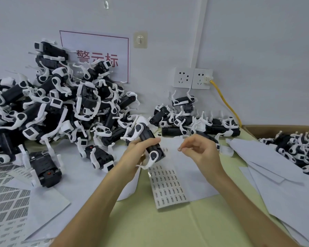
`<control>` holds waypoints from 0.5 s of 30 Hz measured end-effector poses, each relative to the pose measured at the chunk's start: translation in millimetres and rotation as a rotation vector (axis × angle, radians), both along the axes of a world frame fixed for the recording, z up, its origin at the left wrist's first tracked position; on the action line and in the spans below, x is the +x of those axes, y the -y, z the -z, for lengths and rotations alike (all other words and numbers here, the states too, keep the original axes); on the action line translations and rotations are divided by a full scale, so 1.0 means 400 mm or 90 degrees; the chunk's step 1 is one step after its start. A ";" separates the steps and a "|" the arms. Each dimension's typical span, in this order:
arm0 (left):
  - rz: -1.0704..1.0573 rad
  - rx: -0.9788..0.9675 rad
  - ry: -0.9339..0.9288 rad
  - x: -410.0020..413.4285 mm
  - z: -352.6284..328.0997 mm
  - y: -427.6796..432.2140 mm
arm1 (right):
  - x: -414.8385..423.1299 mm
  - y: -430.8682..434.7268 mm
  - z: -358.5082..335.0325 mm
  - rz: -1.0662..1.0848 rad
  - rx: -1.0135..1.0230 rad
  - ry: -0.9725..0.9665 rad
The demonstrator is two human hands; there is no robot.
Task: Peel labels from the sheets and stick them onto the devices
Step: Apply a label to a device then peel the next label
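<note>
My left hand [138, 150] grips a black-and-white device [149, 139] above the table, tilted, with its white arm hanging toward the sheet. My right hand [197, 148] is a little to the right of it and pinches a small clear label [179, 149] between thumb and fingertips. Below both hands a label sheet [168, 186] with rows of small printed labels lies flat on the table.
A large heap of devices [48, 104] fills the left and back. A smaller group [194, 120] lies by the wall sockets [193, 78] with a yellow cable [225, 102]. A cardboard box [300, 147] of devices stands right. More label sheets [5, 204] and white papers [268, 168] lie around.
</note>
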State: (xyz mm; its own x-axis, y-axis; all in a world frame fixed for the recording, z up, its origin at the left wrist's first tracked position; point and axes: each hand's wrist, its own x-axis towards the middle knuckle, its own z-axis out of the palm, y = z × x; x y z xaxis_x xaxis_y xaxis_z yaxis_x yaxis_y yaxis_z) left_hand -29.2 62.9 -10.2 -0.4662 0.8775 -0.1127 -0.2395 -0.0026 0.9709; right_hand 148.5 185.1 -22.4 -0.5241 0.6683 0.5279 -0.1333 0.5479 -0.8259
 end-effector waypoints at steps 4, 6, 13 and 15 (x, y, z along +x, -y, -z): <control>-0.082 0.039 -0.079 0.001 0.005 -0.004 | -0.005 -0.001 -0.002 0.014 -0.030 -0.009; -0.075 0.063 -0.094 0.003 0.003 -0.003 | -0.007 -0.001 -0.001 0.025 -0.039 -0.006; 0.146 0.091 -0.132 0.021 -0.001 0.009 | -0.008 0.004 0.000 0.042 -0.053 -0.015; 0.181 0.086 -0.161 0.029 0.001 0.011 | -0.009 0.003 0.000 0.051 -0.044 -0.010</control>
